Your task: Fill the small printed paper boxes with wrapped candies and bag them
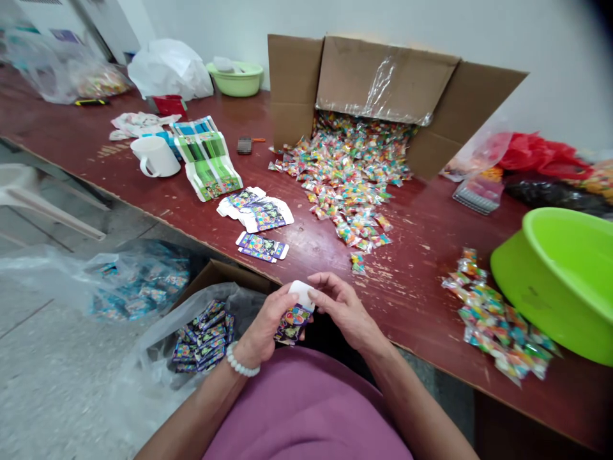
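Just in front of the table's edge I hold a small printed candy box (292,322), purple and multicoloured, with its white end flap raised. My left hand (268,322) is closed round the box's left side. At the flap, the thumb and fingers of my right hand (345,313) pinch its right edge. Ahead on the table lie flattened candy boxes (261,246) of the same print, with a fanned stack of more flat boxes (268,214) behind them. A single wrapped candy packet (357,262) lies a little beyond my right hand.
An open cardboard carton (383,76) spills wrapped candies (349,179) over the red-brown table (412,281). To the right, a green basin (541,275) stands beside more candies (502,326). A mug (156,156) and green printed sheets (211,163) are left. Below, a plastic bag holds filled-looking boxes (204,338).
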A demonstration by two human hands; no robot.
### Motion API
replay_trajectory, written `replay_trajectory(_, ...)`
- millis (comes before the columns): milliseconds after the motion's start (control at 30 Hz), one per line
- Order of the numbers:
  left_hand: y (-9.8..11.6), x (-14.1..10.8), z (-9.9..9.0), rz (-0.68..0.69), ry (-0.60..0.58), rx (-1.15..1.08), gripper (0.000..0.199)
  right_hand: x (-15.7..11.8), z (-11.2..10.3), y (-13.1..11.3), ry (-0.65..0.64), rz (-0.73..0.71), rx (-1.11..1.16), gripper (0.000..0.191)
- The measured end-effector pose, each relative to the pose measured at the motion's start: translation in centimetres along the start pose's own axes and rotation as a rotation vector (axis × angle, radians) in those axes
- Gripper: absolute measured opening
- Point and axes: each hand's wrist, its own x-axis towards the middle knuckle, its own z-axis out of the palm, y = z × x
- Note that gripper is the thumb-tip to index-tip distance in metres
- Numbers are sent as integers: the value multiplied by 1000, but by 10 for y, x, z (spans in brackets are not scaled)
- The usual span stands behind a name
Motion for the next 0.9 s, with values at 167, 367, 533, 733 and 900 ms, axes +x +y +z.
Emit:
replay_trajectory(167,-5,0,1,-20,60,-96,31,-2,10,-1,-24,67,146,33)
replay_trajectory(367,-2,-3,0,59,83,-15,34,5,21,1,-22,18,122,33)
replay_trajectory(533,7,-6,-4,39,37,-91,35,2,22,-3,33,-266,-94,23)
replay_trajectory(733,9,-4,-12,-58,22,-220,35,-1,14,-10,-109,-588,-516,15)
replay_trajectory(900,7,-2,-11,-49,32,-211,28,2,19,-6,-51,-454,-468,12)
